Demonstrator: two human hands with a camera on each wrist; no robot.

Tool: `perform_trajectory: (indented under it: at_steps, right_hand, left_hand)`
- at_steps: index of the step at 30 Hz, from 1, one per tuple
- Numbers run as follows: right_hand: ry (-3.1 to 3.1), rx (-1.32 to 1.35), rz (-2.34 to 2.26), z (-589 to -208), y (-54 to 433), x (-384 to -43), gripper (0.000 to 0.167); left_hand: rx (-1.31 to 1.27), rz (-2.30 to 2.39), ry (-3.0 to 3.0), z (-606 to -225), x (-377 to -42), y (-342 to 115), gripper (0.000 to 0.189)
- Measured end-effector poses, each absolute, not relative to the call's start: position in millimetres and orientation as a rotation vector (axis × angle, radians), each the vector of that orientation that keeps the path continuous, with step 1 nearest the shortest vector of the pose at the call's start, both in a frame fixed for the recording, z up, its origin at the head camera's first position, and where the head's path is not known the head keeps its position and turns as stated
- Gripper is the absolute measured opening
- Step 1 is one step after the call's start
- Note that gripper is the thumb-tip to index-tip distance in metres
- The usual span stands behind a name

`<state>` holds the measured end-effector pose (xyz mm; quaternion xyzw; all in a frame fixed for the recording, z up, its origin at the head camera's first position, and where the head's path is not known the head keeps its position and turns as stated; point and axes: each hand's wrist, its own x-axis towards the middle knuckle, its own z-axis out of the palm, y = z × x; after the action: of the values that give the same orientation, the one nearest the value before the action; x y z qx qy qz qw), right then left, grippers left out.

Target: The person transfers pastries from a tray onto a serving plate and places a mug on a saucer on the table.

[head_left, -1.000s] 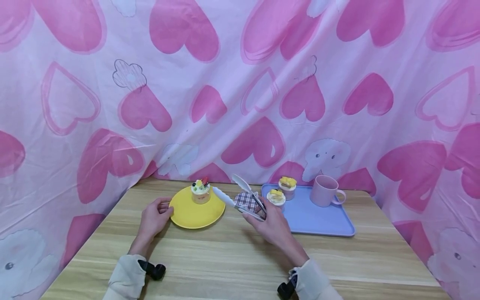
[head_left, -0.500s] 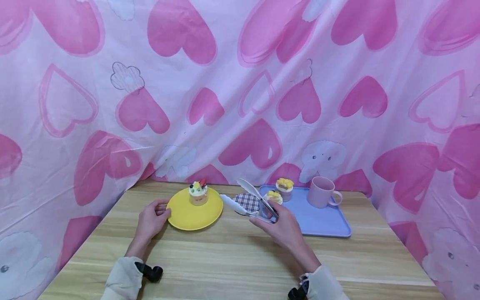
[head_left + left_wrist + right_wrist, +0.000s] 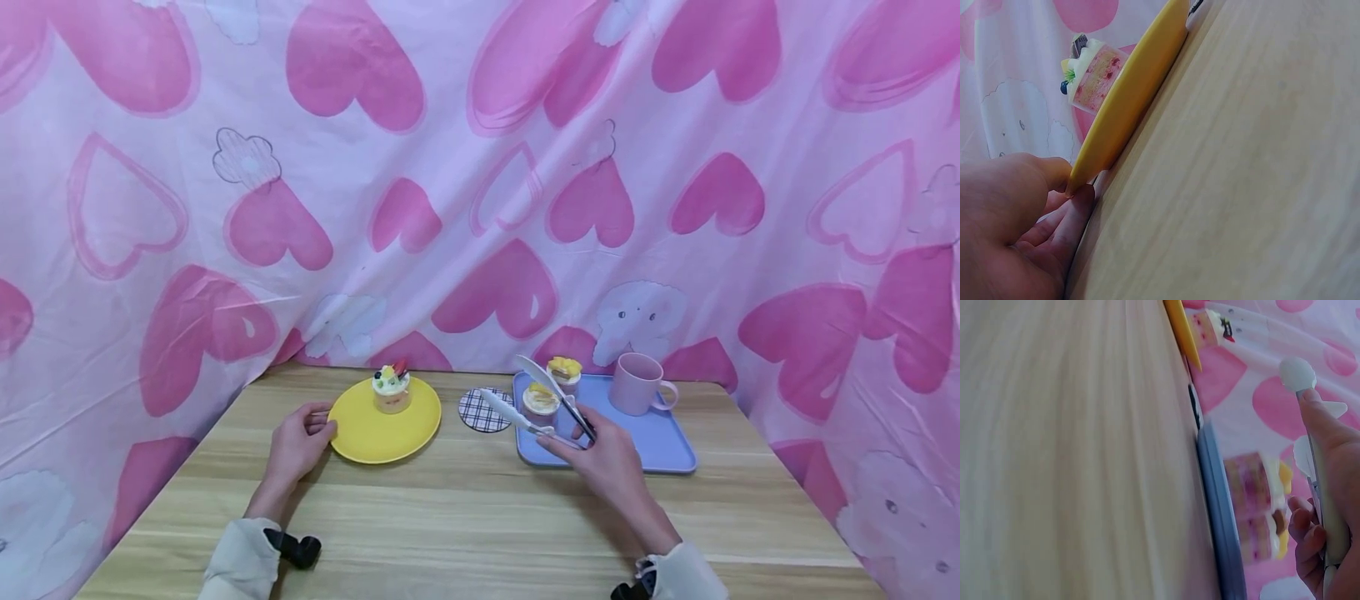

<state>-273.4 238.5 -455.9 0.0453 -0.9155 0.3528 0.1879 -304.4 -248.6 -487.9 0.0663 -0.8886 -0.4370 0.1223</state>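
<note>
My left hand (image 3: 296,446) pinches the near-left rim of a yellow plate (image 3: 382,437); in the left wrist view the thumb is on top and the fingers below. On the plate stands a small cream dessert cup (image 3: 392,396) topped with fruit. My right hand (image 3: 611,454) grips a pair of tongs (image 3: 506,410), their white scalloped tips spread apart with nothing between them. The tips point left and overlap the left end of a blue tray (image 3: 637,446) in the head view. Two dessert cups with yellow topping, a nearer one (image 3: 541,408) and a farther one (image 3: 566,368), stand there.
A pink mug (image 3: 636,385) stands at the tray's back right, handle to the right. Between plate and tray lies a round checked coaster (image 3: 483,410). A pink heart-patterned cloth (image 3: 420,283) hangs behind the wooden table (image 3: 420,533).
My right hand has carried the tongs rightward, from over the coaster to over the tray's left end. The left hand keeps its hold on the plate rim; the head view has shifted slightly.
</note>
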Motion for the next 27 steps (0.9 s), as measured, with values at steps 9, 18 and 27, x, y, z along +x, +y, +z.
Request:
perform_trajectory:
  at_steps: [9,18,27]
  right_hand:
    - [-2.596,0.065,0.917,-460.0,262.2,-274.1,0.078]
    - [-2.630,0.032,0.889,-467.0,274.3,-279.5,0.099]
    - [-2.745,-0.061,0.866,-469.3,282.5,-280.8,0.110]
  left_hand:
    - [0.188,-1.257,-2.592,-487.2,-303.6,-248.5,0.041]
    - [0.202,-1.262,-2.617,-486.6,-302.8,-251.1,0.042]
    - [0.204,-1.261,-2.626,-486.4,-303.7,-248.5,0.042]
